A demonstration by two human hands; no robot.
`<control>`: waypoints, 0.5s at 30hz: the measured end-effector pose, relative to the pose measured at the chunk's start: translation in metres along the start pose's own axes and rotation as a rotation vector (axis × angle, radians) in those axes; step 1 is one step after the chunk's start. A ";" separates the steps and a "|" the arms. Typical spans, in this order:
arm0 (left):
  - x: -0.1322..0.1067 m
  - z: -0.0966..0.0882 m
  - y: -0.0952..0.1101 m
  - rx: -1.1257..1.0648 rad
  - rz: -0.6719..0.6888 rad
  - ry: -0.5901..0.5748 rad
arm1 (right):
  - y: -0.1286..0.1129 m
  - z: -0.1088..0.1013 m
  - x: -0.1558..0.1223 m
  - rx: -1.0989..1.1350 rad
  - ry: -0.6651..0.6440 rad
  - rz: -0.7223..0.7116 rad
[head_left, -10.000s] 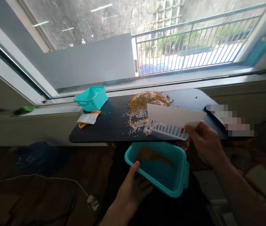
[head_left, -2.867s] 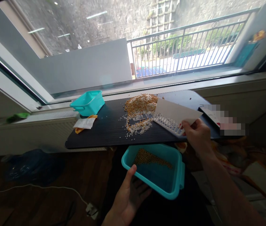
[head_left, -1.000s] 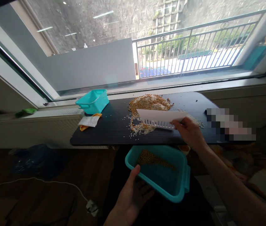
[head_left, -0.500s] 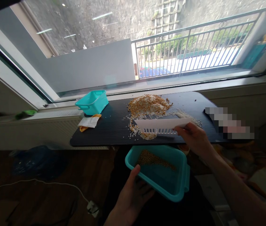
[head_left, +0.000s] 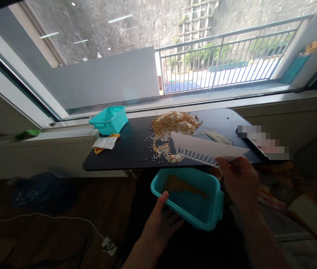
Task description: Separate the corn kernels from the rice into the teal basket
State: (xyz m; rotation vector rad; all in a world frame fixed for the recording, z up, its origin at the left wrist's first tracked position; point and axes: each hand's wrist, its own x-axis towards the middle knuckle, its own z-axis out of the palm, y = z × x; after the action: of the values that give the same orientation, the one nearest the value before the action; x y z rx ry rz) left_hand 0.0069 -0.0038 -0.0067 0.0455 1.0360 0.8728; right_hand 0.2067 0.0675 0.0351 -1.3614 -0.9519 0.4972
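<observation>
Containers: two teal bins in view. Lower bin [head_left: 189,205] is held just below the near edge of the black table [head_left: 127,160], tilted; a band of tan beans [head_left: 179,184] is gathered along its far side, bare floor shown nearer the person. Upper bin [head_left: 110,126] is set at the table's far left, by the window; its bottom is hidden by its own wall, so contents can't be told.

Grip, left: lower bin is held by the left hand [head_left: 158,226] at the near-left corner. Thumb laid on the rim, fingers spread under the side; hand about half open, cupped round the bin.

Grip, right: a white slotted plate [head_left: 209,147] is pinched at its right end by the right hand [head_left: 239,179], thumb closed against fingers. Plate is tilted, slots along the lower edge; contact with tabletop can't be confirmed.

On the table: mixed heap [head_left: 172,123] of beans and white grains is piled beyond the plate, with a trail led round to a small clump [head_left: 175,158] just beside the plate's left end. White grains [head_left: 218,136] are spread behind the plate, right of the heap.
</observation>
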 end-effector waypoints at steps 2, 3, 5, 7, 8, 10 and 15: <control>-0.001 0.000 -0.001 0.006 0.009 -0.006 | -0.002 -0.001 0.001 -0.029 -0.013 -0.030; -0.001 -0.001 -0.001 0.005 0.012 -0.011 | -0.002 -0.002 0.001 -0.039 -0.021 -0.037; -0.003 -0.002 -0.001 -0.001 0.014 -0.019 | -0.001 -0.005 0.000 -0.057 -0.018 -0.046; -0.004 -0.004 -0.002 -0.009 0.009 -0.022 | 0.002 -0.008 -0.002 -0.100 0.001 -0.052; -0.005 -0.005 -0.002 -0.012 0.004 -0.017 | 0.004 -0.010 -0.003 -0.126 0.012 -0.057; -0.005 -0.007 -0.002 -0.020 -0.007 -0.006 | 0.009 -0.012 -0.005 -0.174 0.018 -0.067; -0.004 -0.007 -0.002 -0.032 -0.013 -0.007 | 0.019 -0.012 -0.007 -0.201 -0.017 -0.105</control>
State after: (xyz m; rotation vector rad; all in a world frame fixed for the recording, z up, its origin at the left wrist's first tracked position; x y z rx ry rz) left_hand 0.0016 -0.0100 -0.0088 0.0149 1.0143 0.8761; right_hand 0.2171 0.0588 0.0154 -1.4794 -1.1043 0.3413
